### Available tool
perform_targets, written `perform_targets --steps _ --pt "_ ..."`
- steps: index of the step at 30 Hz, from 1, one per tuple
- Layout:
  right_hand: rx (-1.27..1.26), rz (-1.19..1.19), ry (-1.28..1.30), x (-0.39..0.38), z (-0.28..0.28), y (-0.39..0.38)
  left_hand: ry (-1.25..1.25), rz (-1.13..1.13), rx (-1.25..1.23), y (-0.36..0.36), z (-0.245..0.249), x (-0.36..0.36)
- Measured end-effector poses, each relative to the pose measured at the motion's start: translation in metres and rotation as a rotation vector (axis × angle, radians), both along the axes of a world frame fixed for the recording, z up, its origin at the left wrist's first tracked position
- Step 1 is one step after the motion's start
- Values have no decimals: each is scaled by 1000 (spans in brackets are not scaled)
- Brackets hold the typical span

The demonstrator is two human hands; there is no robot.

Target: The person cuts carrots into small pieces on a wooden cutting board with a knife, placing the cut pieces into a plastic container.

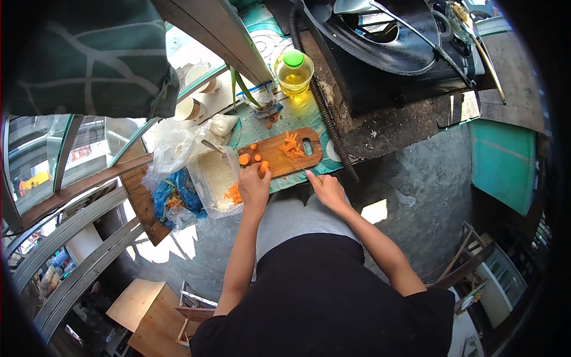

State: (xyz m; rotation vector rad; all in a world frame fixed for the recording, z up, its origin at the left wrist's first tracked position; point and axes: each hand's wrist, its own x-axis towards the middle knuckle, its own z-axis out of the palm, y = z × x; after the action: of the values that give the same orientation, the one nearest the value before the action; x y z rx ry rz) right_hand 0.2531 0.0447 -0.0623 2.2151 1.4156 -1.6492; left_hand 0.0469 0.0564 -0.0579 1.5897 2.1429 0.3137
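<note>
A wooden cutting board [275, 149] lies on the counter before me, with a pile of cut carrot strips [291, 146] near its handle hole. Several carrot chunks [244, 159] sit at its left end. My left hand [254, 185] is closed at the board's near edge, its fingertips on a carrot piece [264, 167]. In my right hand [328, 191] is a knife [301, 165], its thin blade pointing toward the strips. Left of the board stands a clear plastic container [205, 175] with a whitish content, a spoon [212, 146] and small carrot bits [234, 193].
Behind the board stand a bottle of yellow oil [294, 80] with a green cap and a small pack [266, 109]. A black stove with a wok [380, 41] is at the upper right. Plastic bags [178, 196] crowd the container's left. A hose [327, 110] runs beside the stove.
</note>
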Motion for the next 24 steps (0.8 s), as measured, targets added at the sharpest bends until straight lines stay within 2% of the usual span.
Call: perform_targets --steps 3,8,10,12,15,16,18,19,21,24 --pt "3 63 29 -4 -1 0 28 -11 29 2 -4 2" --pt "208 125 -85 -3 9 1 -7 39 12 0 11 -5" --pt "238 168 -109 4 6 -3 -26 -5 250 -3 11 -23" --pt "234 266 -155 10 -1 -6 -5 10 211 -2 26 -35" --pt "229 282 -128 14 2 -6 -144 19 -40 -2 35 -49" --pt "210 297 -104 16 3 -6 -142 24 -38 -5 32 -48" --pt "230 295 -100 16 -4 -9 79 -277 0 -12 21 -43" --pt "251 288 -98 17 -7 -10 79 -275 4 -13 13 -41" --pt "255 227 -132 16 -7 -7 244 -341 -250 -13 -5 -36" --pt "244 184 -142 15 -3 -2 315 -280 -239 -6 -19 -29"
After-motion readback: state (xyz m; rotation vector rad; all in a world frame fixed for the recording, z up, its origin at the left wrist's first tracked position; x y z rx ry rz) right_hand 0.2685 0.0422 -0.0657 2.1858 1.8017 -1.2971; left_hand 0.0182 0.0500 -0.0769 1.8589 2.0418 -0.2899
